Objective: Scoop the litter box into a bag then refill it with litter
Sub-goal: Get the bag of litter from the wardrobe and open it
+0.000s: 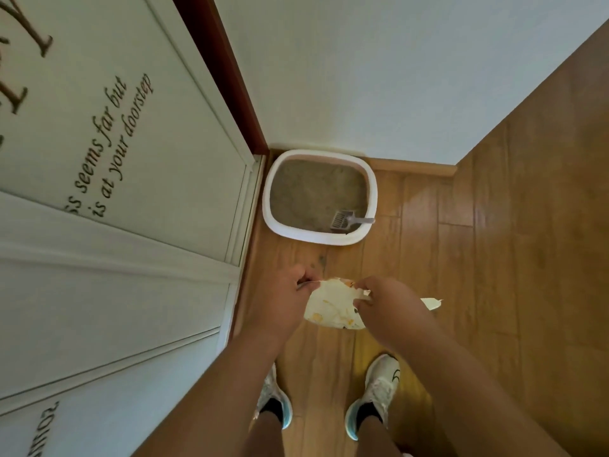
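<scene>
A person stands on a wood floor [494,258] and looks down at both hands in the lower middle of the frame. The left hand [280,301] and the right hand [385,308] hold a pale bag [333,308] between them. The grip of the left hand pinches the bag's top left edge with curled fingers. The grip of the right hand pinches the top right edge, and the hand covers much of that side of the bag. A small bit of the bag pokes out just right of the right wrist. The bag has some orange marks on it, but they are too blurry to read. What is inside the bag cannot be seen. Above the hands, in the middle of the frame, a white litter box [273,206] sits on the floor in the corner, against the wall. It has brownish-grey litter [313,192] in it. A grey scoop [346,221] lies in the box's lower right corner, with its handle resting on the rim. On the left is a white door [115,225] with brown words, cut off by the frame edge. At the bottom are two white shoes [379,390], with the left one partly hidden by the left arm.
</scene>
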Motion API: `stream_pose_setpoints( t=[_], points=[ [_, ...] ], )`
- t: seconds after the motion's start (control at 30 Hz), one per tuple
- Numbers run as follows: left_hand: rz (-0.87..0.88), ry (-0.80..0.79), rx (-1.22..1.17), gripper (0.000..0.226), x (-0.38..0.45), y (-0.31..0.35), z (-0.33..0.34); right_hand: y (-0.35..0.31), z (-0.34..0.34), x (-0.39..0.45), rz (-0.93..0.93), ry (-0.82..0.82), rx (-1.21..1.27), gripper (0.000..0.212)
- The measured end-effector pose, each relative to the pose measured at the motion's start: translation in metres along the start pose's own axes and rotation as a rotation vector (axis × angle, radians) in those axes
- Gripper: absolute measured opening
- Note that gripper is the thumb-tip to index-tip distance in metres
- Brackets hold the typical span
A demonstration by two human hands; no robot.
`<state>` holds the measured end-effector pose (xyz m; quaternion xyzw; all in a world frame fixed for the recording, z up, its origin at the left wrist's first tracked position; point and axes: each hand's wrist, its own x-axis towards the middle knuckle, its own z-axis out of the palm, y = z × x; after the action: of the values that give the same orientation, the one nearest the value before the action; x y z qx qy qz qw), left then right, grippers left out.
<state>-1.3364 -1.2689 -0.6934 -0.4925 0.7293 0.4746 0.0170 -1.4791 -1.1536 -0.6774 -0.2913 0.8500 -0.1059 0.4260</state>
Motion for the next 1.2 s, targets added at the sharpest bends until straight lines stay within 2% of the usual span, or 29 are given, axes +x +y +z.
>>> stream_pose_setpoints(
  t=[0.27, 0.53, 0.63, 0.73, 0.8, 0.93, 1.03, 1.13, 1.2],
  points=[
    [-0.112, -0.04, 0.023, 0.007, 0.058, -0.071, 0.065, 0.043, 0.059, 0.078, 0.026, -0.109, -0.031, 0.038],
    [-0.144, -0.088, 0.081, 0.01, 0.115, -0.129, 0.119, 0.078, 0.109, 0.15, 0.065, -0.179, -0.115, 0.043],
    [-0.147, -0.058, 0.066, 0.009, 0.135, -0.143, 0.127, 0.079, 0.119, 0.176, 0.071, -0.198, -0.103, 0.043],
    [-0.097, -0.011, 0.034, 0.009, 0.162, -0.143, 0.122, 0.07, 0.116, 0.201, 0.088, -0.168, -0.096, 0.037],
    [-0.071, -0.018, 0.044, 0.009, 0.174, -0.141, 0.119, 0.066, 0.112, 0.211, 0.042, -0.083, -0.092, 0.035],
    [-0.031, -0.033, 0.079, 0.017, 0.182, -0.145, 0.122, 0.064, 0.106, 0.216, -0.012, 0.001, -0.033, 0.04],
    [0.04, -0.037, 0.112, 0.035, 0.183, -0.147, 0.125, 0.065, 0.106, 0.215, -0.011, 0.02, 0.016, 0.045],
    [0.219, -0.01, 0.199, 0.049, 0.182, -0.15, 0.132, 0.07, 0.108, 0.211, -0.018, 0.006, 0.061, 0.053],
    [0.226, -0.025, 0.284, 0.053, 0.179, -0.153, 0.138, 0.072, 0.109, 0.21, -0.018, -0.001, 0.096, 0.057]
  ],
)
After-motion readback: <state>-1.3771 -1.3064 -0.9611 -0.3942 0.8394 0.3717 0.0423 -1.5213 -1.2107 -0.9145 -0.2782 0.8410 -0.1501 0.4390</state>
